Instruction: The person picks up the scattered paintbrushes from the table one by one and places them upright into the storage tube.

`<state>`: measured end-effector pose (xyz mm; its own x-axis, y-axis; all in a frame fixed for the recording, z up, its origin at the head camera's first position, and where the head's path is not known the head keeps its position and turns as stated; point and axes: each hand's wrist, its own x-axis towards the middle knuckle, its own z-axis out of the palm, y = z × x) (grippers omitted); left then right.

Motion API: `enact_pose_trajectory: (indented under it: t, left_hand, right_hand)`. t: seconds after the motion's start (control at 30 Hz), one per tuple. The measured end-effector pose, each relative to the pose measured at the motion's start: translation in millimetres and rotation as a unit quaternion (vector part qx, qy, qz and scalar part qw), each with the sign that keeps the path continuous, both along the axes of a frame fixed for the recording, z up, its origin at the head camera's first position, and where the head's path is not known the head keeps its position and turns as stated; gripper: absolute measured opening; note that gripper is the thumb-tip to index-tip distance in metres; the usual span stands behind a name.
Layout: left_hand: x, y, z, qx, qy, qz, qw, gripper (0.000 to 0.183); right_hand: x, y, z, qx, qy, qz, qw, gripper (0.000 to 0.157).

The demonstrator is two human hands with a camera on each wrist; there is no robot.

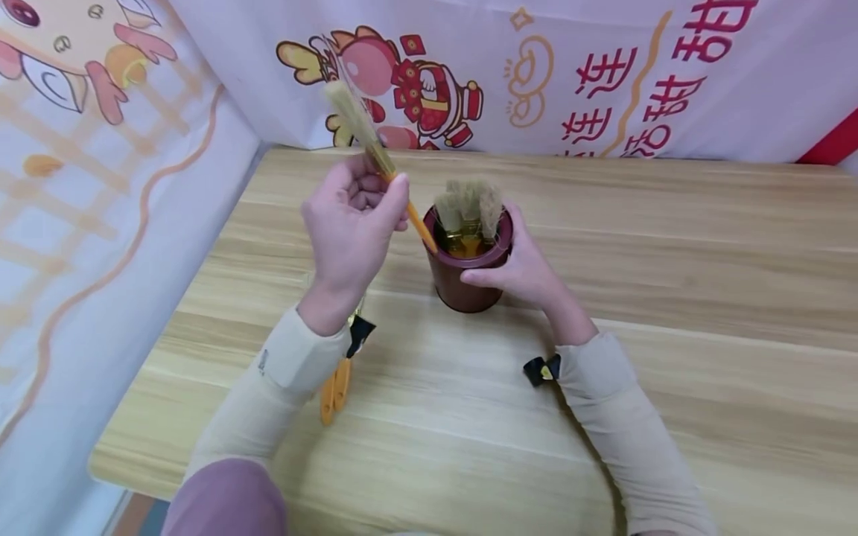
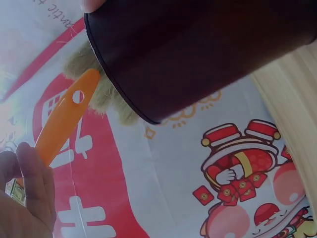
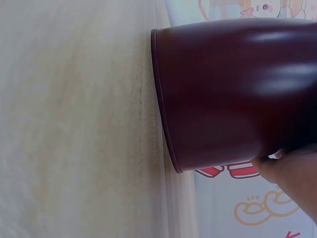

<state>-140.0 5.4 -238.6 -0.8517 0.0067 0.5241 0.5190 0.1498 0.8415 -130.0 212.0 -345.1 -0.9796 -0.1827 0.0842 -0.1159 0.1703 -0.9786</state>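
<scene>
My left hand [image 1: 351, 234] pinches a paintbrush [image 1: 385, 160] between thumb and fingers, bristles up and away. Its orange handle [image 2: 62, 131] slants down to the rim of a dark brown cup [image 1: 465, 286], and the handle's tip overlaps that rim in the head view. Inside the cup several paintbrushes [image 1: 469, 201] stand with their pale bristles upward. My right hand [image 1: 526, 268] grips the cup from its right side, thumb on the near wall and fingers hidden behind. In the right wrist view the cup's base [image 3: 161, 99] is close to the tabletop.
Beside my left sleeve lie orange-handled brushes [image 1: 335, 391] on the wooden table [image 1: 670, 260], partly hidden by the forearm. A printed white cloth [image 1: 268, 74] hangs along the far edge, and another printed sheet [image 1: 80, 246] covers the left side.
</scene>
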Motion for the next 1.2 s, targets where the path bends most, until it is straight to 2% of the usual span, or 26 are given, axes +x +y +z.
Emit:
enact_pose_trajectory:
  t: [0.1, 0.2, 0.33, 0.4, 0.53, 0.63, 0.7, 0.8, 1.0, 1.07, 1.13, 1.2]
  left_hand:
    - [-1.9, 5.6, -0.6, 0.008, 0.007, -0.002, 0.9999, 0.021]
    - [-3.4, 10.4, -6.7, -0.008, 0.022, -0.015, 0.9996, 0.021]
    - [-1.7, 14.4, -17.6, -0.067, 0.065, -0.025, 0.9954, 0.023]
    - [0.8, 15.2, -21.3, -0.101, 0.077, -0.020, 0.9917, 0.025]
    - [6.7, 15.5, -25.9, -0.179, 0.067, -0.006, 0.9815, 0.035]
    - [9.7, 12.8, -27.2, -0.225, 0.035, 0.006, 0.9737, 0.046]
    - [11.3, 9.4, -27.8, -0.233, 0.007, 0.011, 0.9725, 0.052]
    - [13.8, 3.3, -28.2, -0.219, -0.029, 0.022, 0.9750, 0.056]
    - [15.3, -15.3, -34.0, -0.186, -0.044, 0.051, 0.9802, 0.049]
    - [14.1, -24.3, -38.1, -0.177, -0.070, 0.065, 0.9796, 0.044]
    - [11.7, -35.5, -41.9, -0.181, -0.124, 0.088, 0.9717, 0.041]
    - [8.0, -49.5, -45.7, -0.202, -0.199, 0.106, 0.9531, 0.040]
  right_hand:
    - [-0.6, -2.5, -0.3, 0.000, -0.003, 0.001, 1.000, 0.111]
    - [-0.5, -4.8, -1.0, 0.002, -0.005, 0.000, 1.000, 0.111]
    - [-1.2, -9.1, -2.8, 0.004, 0.001, 0.005, 1.000, 0.109]
    - [-2.1, -11.4, -4.0, 0.003, 0.006, 0.009, 1.000, 0.108]
    - [-3.6, -14.6, -5.6, -0.004, 0.015, 0.015, 1.000, 0.107]
    - [-4.2, -16.3, -5.5, -0.012, 0.018, 0.018, 1.000, 0.107]
    - [-4.9, -17.3, -5.4, -0.016, 0.018, 0.021, 0.999, 0.107]
    - [-5.5, -18.1, -5.2, -0.016, 0.018, 0.023, 0.999, 0.107]
    - [-5.6, -14.3, -4.6, -0.011, 0.013, 0.018, 1.000, 0.108]
    - [-4.3, -11.2, -3.6, -0.008, 0.006, 0.009, 1.000, 0.107]
    - [-3.0, -7.8, -2.5, -0.007, 0.000, 0.000, 1.000, 0.106]
    - [-1.7, -4.3, -0.8, -0.005, -0.006, -0.008, 1.000, 0.106]
